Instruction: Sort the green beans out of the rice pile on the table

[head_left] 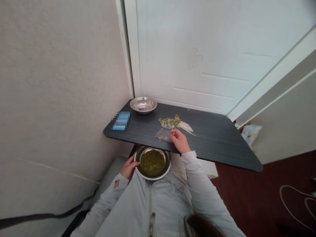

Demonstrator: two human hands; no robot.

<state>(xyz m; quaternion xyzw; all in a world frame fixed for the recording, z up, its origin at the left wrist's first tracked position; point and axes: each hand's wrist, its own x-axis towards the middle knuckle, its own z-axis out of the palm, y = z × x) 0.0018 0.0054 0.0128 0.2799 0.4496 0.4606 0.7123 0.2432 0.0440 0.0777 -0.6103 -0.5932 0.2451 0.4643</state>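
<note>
My left hand (128, 167) grips the left rim of a metal bowl (168, 166), held at the table's near edge above my lap. Small green beans, likely mung beans (152, 163), fill its bottom. My right hand (180, 141) pinches a thin translucent plastic sheet or scraper (163, 133), flat against the dark tabletop. A few pale grains (160, 138) lie at the sheet's near left edge. Just beyond it spreads a mixed pile of green beans and white grains (170, 122). White grains (186, 126), looking like rice, lie to its right.
A second metal bowl (143, 104) with a small label inside stands at the table's back left. Left of it lies a blurred blue phone-like object (121, 121). The dark table (217, 141) meets a white door (209, 59) behind and a wall at left. A cable (286, 187) lies on the floor.
</note>
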